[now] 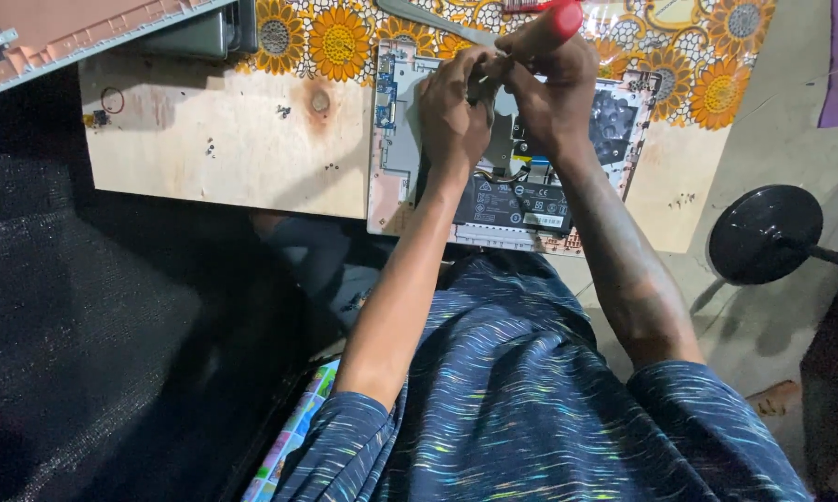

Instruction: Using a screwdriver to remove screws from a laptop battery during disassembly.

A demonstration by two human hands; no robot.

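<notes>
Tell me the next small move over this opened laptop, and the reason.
Probably keep the red-handled screwdriver upright and turn it. The right hand grips it over the opened laptop, and the left hand fingers pinch at its tip, so it seems seated on a screw I cannot see.

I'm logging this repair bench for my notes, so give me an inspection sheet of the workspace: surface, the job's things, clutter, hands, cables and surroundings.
Surface: pale wooden board, stained and marked, partly covered by a sunflower-print cloth.
Job's things: opened laptop base, internals and black battery exposed, lying at the board's near edge.
Clutter: a second pinkish laptop shell at the far left corner; a grey flat tool on the cloth.
Hands: left hand pressed on the laptop's internals; right hand gripping a red-handled screwdriver, tip hidden between the hands.
Cables: a thin wire curving above the battery; otherwise nothing seen.
Surroundings: black round stand base on the floor to the right; dark textured cover on the left.
</notes>
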